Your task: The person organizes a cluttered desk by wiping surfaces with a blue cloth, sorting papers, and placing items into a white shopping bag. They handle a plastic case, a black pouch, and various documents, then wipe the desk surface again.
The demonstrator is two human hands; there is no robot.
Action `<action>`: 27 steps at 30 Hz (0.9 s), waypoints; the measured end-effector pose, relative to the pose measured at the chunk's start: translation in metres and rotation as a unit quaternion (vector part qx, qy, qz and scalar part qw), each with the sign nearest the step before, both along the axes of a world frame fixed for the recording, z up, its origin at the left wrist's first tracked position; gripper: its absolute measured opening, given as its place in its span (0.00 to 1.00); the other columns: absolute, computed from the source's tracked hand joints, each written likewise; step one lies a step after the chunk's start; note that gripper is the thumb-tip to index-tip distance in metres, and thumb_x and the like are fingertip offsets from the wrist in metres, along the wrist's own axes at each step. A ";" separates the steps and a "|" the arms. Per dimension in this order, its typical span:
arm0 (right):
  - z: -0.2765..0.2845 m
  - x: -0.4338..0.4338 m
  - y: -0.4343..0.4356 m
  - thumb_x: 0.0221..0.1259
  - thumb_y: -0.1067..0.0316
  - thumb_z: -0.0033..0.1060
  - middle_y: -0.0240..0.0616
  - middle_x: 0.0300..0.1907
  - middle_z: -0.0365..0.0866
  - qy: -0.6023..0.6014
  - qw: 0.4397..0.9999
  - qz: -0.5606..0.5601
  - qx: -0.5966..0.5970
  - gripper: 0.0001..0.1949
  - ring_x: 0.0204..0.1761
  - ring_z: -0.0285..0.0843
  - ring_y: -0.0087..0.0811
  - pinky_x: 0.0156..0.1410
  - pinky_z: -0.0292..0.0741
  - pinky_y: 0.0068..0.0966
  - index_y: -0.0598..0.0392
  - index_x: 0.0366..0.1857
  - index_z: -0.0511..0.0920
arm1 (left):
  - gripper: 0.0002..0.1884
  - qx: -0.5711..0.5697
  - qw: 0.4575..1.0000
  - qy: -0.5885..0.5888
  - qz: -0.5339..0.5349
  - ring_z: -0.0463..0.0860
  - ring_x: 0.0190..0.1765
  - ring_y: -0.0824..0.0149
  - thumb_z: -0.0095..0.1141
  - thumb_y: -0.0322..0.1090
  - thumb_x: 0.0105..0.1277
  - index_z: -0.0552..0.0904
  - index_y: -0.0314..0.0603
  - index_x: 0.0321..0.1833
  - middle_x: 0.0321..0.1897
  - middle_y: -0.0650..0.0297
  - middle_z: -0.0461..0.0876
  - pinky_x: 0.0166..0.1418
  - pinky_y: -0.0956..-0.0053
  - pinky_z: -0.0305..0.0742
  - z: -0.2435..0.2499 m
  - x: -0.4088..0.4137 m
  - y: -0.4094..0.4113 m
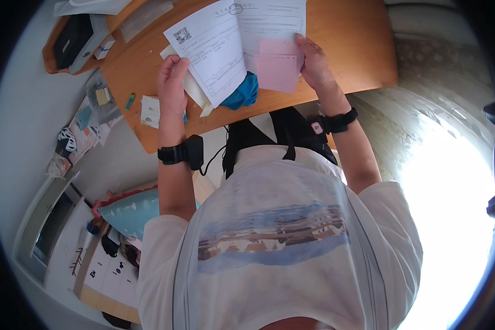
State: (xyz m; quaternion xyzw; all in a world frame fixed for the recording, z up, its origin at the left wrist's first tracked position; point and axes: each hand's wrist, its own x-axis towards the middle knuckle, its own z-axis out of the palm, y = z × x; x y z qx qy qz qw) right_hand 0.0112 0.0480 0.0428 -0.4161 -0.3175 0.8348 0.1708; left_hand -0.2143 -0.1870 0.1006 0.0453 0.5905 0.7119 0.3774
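Note:
A white printed sheet (214,57) with a square code and ruled boxes is pinched at its left edge by my left hand (173,80). Cream-coloured paper (196,93) shows behind it on that side. Beside it, my right hand (315,62) grips another printed white sheet (268,24) by its right edge, along with pink paper slips (276,72) that overlap its lower part. Whether the two white sheets are joined along the middle, I cannot tell. Below the papers a bunched blue cloth (243,93) lies near the front edge of the wooden desk (350,49).
On the desk's left lie a green lighter (130,101) and a small white card (149,111). A wooden tray (49,57) with a black item sits at the far left corner. A patterned curtain (429,74) hangs to the right. Black straps with devices circle both forearms.

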 end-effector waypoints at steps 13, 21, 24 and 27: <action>-0.001 -0.004 0.018 0.75 0.58 0.60 0.40 0.48 0.85 0.008 1.000 0.006 -0.012 0.19 0.48 0.84 0.27 0.53 0.83 0.26 0.65 0.56 0.77 | 0.04 -0.005 0.998 0.022 0.063 0.81 0.41 0.75 0.59 0.30 0.72 0.81 0.37 0.40 0.36 0.66 0.84 0.47 0.79 0.75 0.015 -0.003 0.000; 0.029 -0.003 0.008 0.70 0.62 0.66 0.37 0.48 0.86 0.090 0.973 0.212 -0.035 0.21 0.50 0.84 0.27 0.56 0.82 0.26 0.64 0.60 0.76 | 0.05 -0.005 0.993 0.050 0.107 0.82 0.40 0.74 0.60 0.31 0.72 0.81 0.37 0.40 0.36 0.66 0.84 0.45 0.78 0.76 0.050 0.010 -0.017; 0.035 -0.018 -0.010 0.66 0.64 0.69 0.35 0.47 0.87 0.060 0.959 0.271 0.061 0.20 0.49 0.84 0.25 0.56 0.80 0.24 0.62 0.58 0.79 | 0.04 -0.004 0.990 0.053 0.127 0.82 0.39 0.74 0.60 0.31 0.71 0.81 0.37 0.40 0.36 0.65 0.84 0.46 0.79 0.76 0.073 0.000 -0.029; 0.046 -0.035 -0.027 0.66 0.65 0.70 0.34 0.46 0.88 0.033 0.958 0.265 0.104 0.17 0.46 0.84 0.24 0.54 0.80 0.22 0.60 0.55 0.82 | 0.05 0.006 0.992 0.053 0.115 0.82 0.40 0.74 0.61 0.31 0.71 0.81 0.37 0.41 0.37 0.65 0.85 0.47 0.79 0.76 0.099 -0.014 -0.041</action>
